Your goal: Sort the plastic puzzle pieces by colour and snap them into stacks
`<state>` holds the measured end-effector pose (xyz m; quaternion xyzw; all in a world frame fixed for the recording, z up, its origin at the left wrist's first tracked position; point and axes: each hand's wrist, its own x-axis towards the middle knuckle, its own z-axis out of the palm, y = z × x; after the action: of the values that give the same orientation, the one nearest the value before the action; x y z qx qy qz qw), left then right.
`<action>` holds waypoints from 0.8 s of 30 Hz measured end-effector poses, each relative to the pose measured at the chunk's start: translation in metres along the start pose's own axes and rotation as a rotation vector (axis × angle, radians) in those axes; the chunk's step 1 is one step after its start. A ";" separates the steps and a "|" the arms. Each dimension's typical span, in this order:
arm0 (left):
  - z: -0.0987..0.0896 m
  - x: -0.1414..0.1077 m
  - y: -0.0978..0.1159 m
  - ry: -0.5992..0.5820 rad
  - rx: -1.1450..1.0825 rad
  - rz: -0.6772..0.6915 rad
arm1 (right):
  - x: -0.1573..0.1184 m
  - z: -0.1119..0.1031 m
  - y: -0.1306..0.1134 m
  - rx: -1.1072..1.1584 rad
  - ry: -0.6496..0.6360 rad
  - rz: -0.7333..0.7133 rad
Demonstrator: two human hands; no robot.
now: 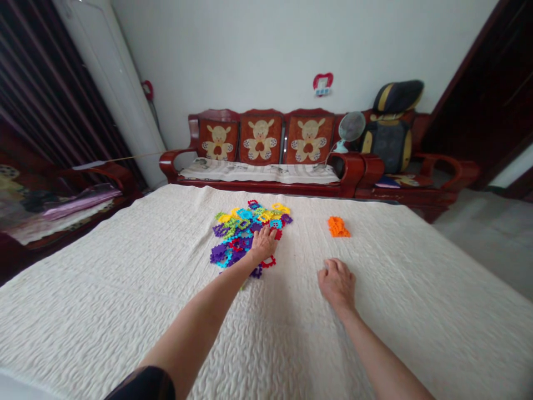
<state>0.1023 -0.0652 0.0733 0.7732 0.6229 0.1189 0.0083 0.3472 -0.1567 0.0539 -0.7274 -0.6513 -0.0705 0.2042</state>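
Note:
A loose pile of flat plastic interlocking building pieces point(244, 225) with notched edges lies on the cloth, in purple, blue, red, yellow and green. My left hand point(264, 243) rests on the right side of this pile, fingers spread and touching the pieces. Under the palm, some pieces are hidden. To the right, my right hand point(338, 280) lies on the cloth with its fingers loosely bent and slightly apart, and nothing shows in it. Just beyond that hand sits a small separate heap of orange interlocking pieces point(338, 227), apart from the mixed pile.
A quilted cream cloth point(145, 266) covers the wide table. Behind it stands a wooden sofa point(250, 186) with bear-patterned cushions point(261, 139). A small fan point(352, 126) and a chair with a massage cushion point(389, 144) are at the right. Another wooden seat point(120, 175) stands left.

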 end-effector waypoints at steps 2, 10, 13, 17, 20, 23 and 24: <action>-0.002 -0.004 -0.001 -0.005 0.009 0.009 | 0.000 -0.002 -0.001 0.001 0.001 0.000; -0.012 -0.021 -0.002 -0.013 0.054 0.028 | 0.000 0.001 0.002 0.002 0.010 -0.014; -0.023 -0.012 -0.003 -0.018 0.039 0.028 | 0.001 0.005 0.004 -0.001 0.023 -0.025; -0.034 0.021 -0.009 0.011 0.040 -0.021 | 0.000 0.007 0.005 -0.008 0.047 -0.034; -0.033 0.049 -0.018 -0.006 0.051 -0.133 | -0.001 0.009 0.006 -0.010 0.065 -0.038; -0.025 0.068 -0.028 -0.016 0.048 -0.189 | -0.002 0.009 0.006 -0.005 0.082 -0.046; -0.022 0.071 -0.031 -0.020 0.045 -0.194 | -0.002 0.009 0.006 -0.003 0.086 -0.049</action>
<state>0.0818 0.0074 0.1022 0.7104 0.6972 0.0960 0.0087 0.3513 -0.1554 0.0434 -0.7077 -0.6596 -0.1080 0.2290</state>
